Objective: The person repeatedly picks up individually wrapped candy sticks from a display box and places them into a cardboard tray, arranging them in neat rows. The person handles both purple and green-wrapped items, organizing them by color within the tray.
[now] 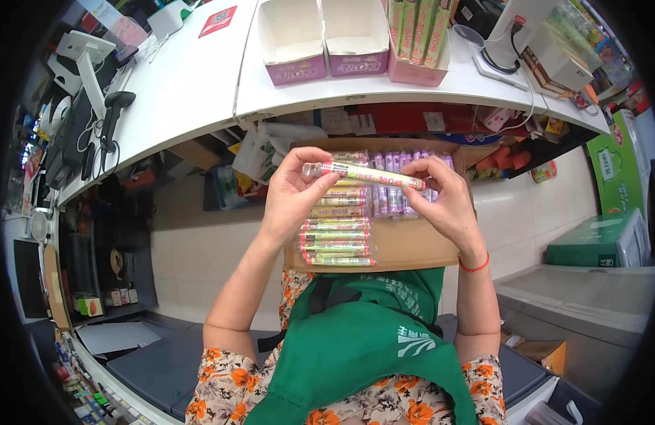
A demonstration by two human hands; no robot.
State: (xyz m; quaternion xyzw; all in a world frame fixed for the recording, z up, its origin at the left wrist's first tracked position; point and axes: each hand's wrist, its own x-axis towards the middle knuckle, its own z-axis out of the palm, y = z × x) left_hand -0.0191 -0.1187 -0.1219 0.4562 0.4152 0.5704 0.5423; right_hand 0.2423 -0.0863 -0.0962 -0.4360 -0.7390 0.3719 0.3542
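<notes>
A slim candy tube (373, 174) with a green and pink wrapper and a see-through left end is held level in front of me. My left hand (290, 195) pinches it near the clear end. At its other end, the thumb and fingers of my right hand (444, 198) close on the pink tip. Below both hands a brown carton (407, 244) rests by my lap. Yellow and green candy tubes (337, 236) lie stacked in its left half. Purple candy tubes (393, 201) stand side by side in its far right part, partly hidden by my right hand.
Two open purple-and-white boxes (296, 73) sit on the white counter (178, 92), beside a pink box (420, 72) holding green tubes. A handheld scanner (116, 113) stands at left. At right are a green bin (590, 244) and a grey cabinet (575, 301).
</notes>
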